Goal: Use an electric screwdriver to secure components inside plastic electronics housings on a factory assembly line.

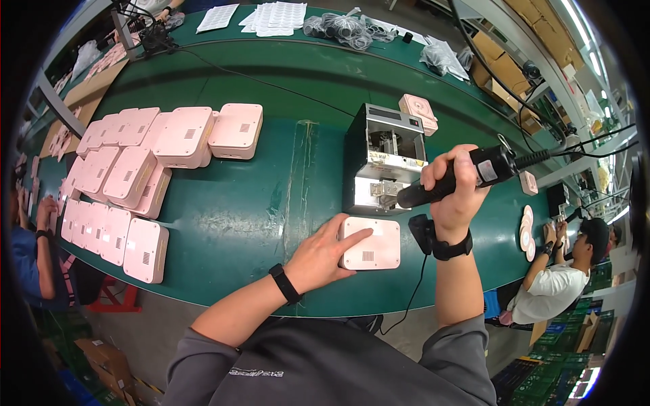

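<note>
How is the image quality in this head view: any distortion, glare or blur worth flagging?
Head view: strong fisheye bend, the green belt curving toward a black rim; overhead strip lights blow out at top right; light sheen on the belt. The left hand on the pink casing and the right hand gripping the black electric screwdriver are sharp; the seated people at the edges are small and stretched.

A pale pink square casing (371,243) with rounded corners lies flat on the green bench (237,216), a small grille of slots near its front edge. The black electric screwdriver (452,181) is held above it, slanted, its tip pointing down-left and a coiled cable running off its rear end.
</note>
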### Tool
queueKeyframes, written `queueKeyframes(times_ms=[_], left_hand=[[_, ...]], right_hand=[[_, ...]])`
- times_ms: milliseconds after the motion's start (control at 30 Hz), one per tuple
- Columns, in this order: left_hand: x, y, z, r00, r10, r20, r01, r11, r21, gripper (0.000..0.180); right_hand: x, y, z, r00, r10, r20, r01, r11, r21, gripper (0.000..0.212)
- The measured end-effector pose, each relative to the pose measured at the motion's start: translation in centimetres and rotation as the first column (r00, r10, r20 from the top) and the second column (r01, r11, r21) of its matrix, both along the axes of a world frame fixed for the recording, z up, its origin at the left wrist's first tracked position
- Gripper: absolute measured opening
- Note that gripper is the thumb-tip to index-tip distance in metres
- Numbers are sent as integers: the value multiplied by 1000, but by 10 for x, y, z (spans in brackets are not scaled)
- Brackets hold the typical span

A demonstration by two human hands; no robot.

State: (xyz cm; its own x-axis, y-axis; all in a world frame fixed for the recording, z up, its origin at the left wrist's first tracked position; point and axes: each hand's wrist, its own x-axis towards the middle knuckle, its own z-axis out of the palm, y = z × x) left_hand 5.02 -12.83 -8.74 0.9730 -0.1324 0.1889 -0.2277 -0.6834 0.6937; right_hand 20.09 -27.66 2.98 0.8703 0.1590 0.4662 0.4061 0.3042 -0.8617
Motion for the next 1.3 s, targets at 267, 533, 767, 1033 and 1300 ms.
queueKeyframes(times_ms=[267, 533, 767, 1033, 1300], left_hand=[[0, 0, -5, 1000, 3, -1, -3, 1000, -16, 86], [2, 0, -4, 1000, 10, 13, -9, 1000, -16, 85], [2, -1, -3, 1000, 12, -1, -12, 1000, -22, 84], [1, -1, -8, 1000, 6, 23, -6, 1000, -14, 84], [-1, -2, -5, 1000, 6, -3, -6, 1000, -17, 82]], right_hand=[[-19, -9, -5, 994, 112, -13, -112, 993, -29, 19], [-18, -5, -24, 994, 90, -59, -93, 995, -44, 22], [-18, -5, -27, 992, 107, -65, -107, 994, -6, 22], [-23, -8, -3, 999, 46, -14, -47, 999, -25, 20], [3, -3, -2, 1000, 4, -9, -4, 1000, -3, 21]])
